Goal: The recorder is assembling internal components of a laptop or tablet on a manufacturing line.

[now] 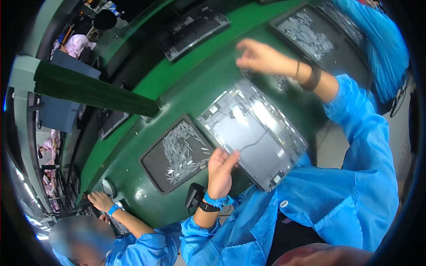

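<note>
A flat grey laptop casing [248,133] lies tilted at the table's near edge, close to my body. Small fittings line its sides, and a thin dark cable crosses its middle. My left hand [220,170] grips its left edge, thumb on top, with a blue band round the wrist. Raised past the casing's far end, my right hand [259,57] has curled fingers, slightly blurred; anything between them is too small to make out. Small dark parts [280,83] lie on the table just below that hand.
Left of the casing sits a dark tray [153,170] of small metallic strips. Another tray [277,26] of parts is at far right, near a person's blue sleeve [386,53]. Another casing [195,33] lies on the green belt. A green post [97,91] and a co-worker's hand [101,201] are left.
</note>
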### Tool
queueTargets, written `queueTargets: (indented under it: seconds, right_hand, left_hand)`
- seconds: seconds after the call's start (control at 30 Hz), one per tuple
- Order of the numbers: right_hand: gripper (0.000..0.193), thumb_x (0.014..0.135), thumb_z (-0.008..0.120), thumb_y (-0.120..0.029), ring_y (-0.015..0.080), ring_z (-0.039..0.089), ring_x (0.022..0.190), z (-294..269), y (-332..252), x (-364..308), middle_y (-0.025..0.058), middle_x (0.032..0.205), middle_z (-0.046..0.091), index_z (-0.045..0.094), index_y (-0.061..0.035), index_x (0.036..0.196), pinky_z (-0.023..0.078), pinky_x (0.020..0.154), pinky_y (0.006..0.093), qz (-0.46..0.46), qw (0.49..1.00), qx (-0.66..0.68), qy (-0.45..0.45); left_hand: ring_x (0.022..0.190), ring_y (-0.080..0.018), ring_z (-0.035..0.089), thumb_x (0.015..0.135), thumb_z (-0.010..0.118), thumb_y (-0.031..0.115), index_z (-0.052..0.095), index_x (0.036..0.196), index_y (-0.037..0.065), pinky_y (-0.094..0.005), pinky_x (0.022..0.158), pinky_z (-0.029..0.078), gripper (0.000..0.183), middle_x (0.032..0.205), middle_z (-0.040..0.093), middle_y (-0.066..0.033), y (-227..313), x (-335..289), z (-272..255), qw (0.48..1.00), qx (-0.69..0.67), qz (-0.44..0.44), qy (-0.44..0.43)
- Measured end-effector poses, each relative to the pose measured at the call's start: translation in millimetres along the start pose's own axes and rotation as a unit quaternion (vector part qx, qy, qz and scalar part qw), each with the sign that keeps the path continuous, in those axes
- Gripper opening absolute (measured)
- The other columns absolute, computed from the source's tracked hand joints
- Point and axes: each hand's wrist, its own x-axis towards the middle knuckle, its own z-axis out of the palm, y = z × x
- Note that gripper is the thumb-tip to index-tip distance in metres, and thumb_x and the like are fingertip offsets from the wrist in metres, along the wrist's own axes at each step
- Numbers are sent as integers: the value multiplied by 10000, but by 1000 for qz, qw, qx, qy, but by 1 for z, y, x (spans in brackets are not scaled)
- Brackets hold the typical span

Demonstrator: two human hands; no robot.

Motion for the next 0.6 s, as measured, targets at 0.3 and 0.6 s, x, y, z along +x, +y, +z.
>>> queueTargets:
  seconds: [0.3, 0.6]
  right_hand:
    - [696, 730, 724, -504, 367, 588, 1154, -36, 47, 192, 234, 1223, 619, 640, 33, 1164, 461, 978, 395, 195, 954, -220, 56]
    - [300, 767, 740, -75, 304, 647, 960, -23, 32, 211, 142, 1044, 644, 646, 38, 1029, 542, 851, 503, 219, 913, 318, 131]
  left_hand:
    - [907, -133, 615, 919, 605, 57, 569, 1114, 32, -309, 821, 497, 201, 1023, 655, -49, 57, -5, -1, 996, -74, 41, -5]
    - [771, -118, 606, 915, 628, 99, 618, 964, 58, -250, 686, 496, 64, 911, 654, -28, 79, 57, -27, 989, -143, 12, -29]
